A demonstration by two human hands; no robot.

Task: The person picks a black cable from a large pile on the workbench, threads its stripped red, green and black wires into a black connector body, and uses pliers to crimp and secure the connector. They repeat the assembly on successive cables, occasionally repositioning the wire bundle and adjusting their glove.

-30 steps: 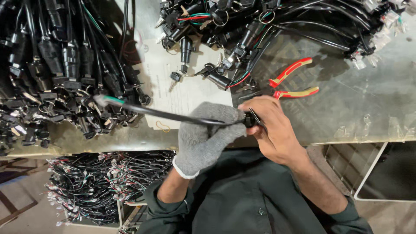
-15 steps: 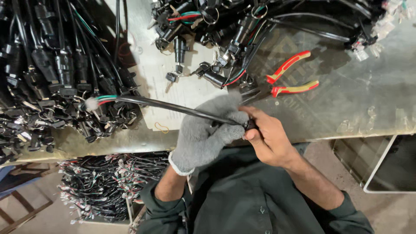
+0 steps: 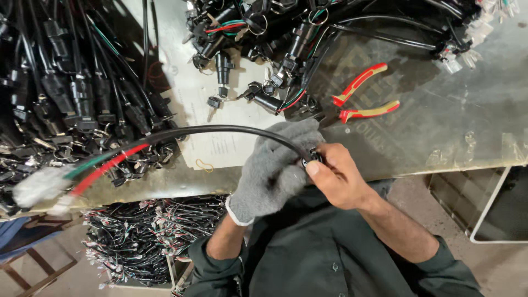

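A black sheathed cable with a small black plug at its near end (image 3: 220, 132) is held above the front edge of the bench, just in front of the person's chest. The plug end sits between the 2 hands, while the sheath arcs up and leftward, ending in red, green and black wires (image 3: 107, 164) and a blurred white connector (image 3: 38, 186) out over the bench's left front corner. The left hand in a grey knitted glove (image 3: 275, 170) is wrapped closed around the cable just behind the plug. The bare right hand (image 3: 338, 179) pinches the plug itself, thumb and fingertips pressed tight on it, touching the glove. Directly beyond the hands, a pair of pliers with red and yellow handles (image 3: 366, 96) lies on the clear plastic sheet covering the bench top (image 3: 451, 121), handles spread apart. A white sheet of paper (image 3: 220, 146) lies flat under the cable's arc, with a small rubber band on it. Behind that, a heap of black cable assemblies with plugs and coloured wires (image 3: 286, 38) fills the far side, and a second, denser heap of black cables (image 3: 71, 93) covers the left part of the bench. Below the bench edge, at lower left, a container of bundled black wire harnesses with white ends (image 3: 143, 242) stands on the floor.
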